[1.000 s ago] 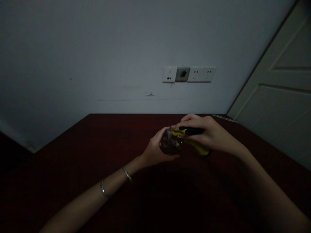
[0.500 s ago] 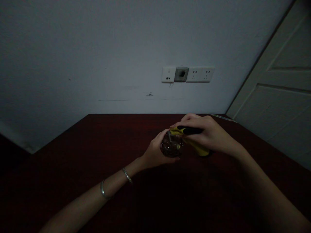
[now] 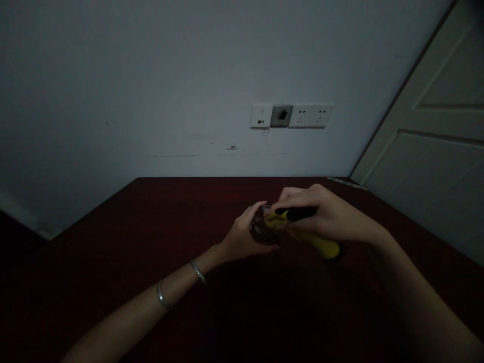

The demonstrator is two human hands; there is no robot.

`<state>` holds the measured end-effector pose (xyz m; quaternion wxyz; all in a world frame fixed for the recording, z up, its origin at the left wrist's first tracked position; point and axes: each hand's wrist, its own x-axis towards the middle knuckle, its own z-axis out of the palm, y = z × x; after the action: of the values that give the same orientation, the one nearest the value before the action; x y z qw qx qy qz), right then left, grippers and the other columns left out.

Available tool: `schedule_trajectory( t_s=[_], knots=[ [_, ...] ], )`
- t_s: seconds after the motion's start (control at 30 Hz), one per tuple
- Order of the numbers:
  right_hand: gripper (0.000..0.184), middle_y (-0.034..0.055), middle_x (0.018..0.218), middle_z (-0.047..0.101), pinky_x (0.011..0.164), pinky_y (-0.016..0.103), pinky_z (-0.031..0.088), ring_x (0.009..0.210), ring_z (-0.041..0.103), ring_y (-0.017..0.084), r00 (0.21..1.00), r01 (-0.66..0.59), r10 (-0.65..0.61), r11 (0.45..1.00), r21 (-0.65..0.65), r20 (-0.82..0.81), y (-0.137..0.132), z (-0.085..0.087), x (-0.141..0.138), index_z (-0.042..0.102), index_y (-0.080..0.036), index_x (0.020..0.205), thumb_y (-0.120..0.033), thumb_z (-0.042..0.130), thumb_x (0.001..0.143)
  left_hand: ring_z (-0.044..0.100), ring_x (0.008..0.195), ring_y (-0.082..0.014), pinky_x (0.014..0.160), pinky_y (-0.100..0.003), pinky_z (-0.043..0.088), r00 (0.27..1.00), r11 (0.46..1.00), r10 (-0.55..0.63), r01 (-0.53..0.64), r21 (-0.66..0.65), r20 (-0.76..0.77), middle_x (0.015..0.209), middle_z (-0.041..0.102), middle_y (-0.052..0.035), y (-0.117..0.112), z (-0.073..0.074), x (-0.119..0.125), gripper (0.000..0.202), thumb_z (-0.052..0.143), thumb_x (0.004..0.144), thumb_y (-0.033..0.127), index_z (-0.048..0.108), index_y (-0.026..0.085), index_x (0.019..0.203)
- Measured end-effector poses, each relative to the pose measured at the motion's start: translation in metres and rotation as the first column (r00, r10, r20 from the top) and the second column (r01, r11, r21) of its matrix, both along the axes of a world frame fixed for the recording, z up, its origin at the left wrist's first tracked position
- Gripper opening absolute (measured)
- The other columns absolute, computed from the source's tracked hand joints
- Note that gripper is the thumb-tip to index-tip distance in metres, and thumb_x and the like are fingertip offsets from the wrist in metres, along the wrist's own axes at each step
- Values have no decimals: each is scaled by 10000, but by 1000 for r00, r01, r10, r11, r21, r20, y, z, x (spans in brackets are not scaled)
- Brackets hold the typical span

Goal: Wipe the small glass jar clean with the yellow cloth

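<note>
My left hand (image 3: 244, 232) is wrapped round a small clear glass vessel (image 3: 260, 228) from its left side, thumb below and fingers above. The vessel is tilted, with its mouth towards my right hand. My right hand (image 3: 321, 212) grips a yellow and black object (image 3: 324, 247), whose kind I cannot make out in the dim light. Its yellow front end is at the mouth of the glass vessel, overlapping it in view. A second yellow length with a dark tip sticks out below my right palm.
Both hands are above a dark red table (image 3: 181, 201) that meets a pale wall (image 3: 181, 91). A row of sockets and switches (image 3: 291, 116) is on the wall. At the right stands a panelled door (image 3: 442, 151), with a thin flat strip (image 3: 346, 182) at the table's back corner.
My right hand has shifted slightly down, and the yellow and black object has turned, its lower end moving right and down. The left hand and glass vessel have barely moved.
</note>
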<state>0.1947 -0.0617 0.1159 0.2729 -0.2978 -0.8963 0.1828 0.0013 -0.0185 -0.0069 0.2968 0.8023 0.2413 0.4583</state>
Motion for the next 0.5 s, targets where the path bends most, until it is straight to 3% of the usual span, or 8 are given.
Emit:
schedule_trajectory(
  t_s=[0.2, 0.33, 0.5],
  knots=[
    [199, 55, 910, 683, 741, 288, 484, 839, 624, 179, 990, 142, -141, 989, 48, -14, 6, -6, 0, 720, -193, 1012, -265, 637, 846, 516, 1214, -339, 1044, -523, 425, 1000, 998, -25, 24, 51, 8, 1311, 533, -181, -3, -3, 3, 983, 861, 517, 364, 392, 133, 1349],
    [212, 57, 886, 662, 725, 283, 470, 804, 607, 164, 989, 135, -141, 984, 116, 53, 8, -9, -1, 713, -176, 1023, -146, 618, 837, 544, 1169, -342, 1003, -519, 459, 999, 998, -13, 15, 63, -35, 1256, 566, -184, -3, -3, 4, 947, 857, 510, 369, 427, 108, 1313],
    [185, 50, 836, 635, 668, 271, 455, 741, 583, 150, 985, 111, -125, 987, 113, 122, 6, -6, 0, 720, -168, 978, -125, 611, 835, 567, 1121, -324, 965, -496, 487, 998, 994, -21, 29, 105, -67, 1213, 586, -158, -3, -2, 5, 894, 844, 521, 364, 449, 135, 1290]
  ],
)
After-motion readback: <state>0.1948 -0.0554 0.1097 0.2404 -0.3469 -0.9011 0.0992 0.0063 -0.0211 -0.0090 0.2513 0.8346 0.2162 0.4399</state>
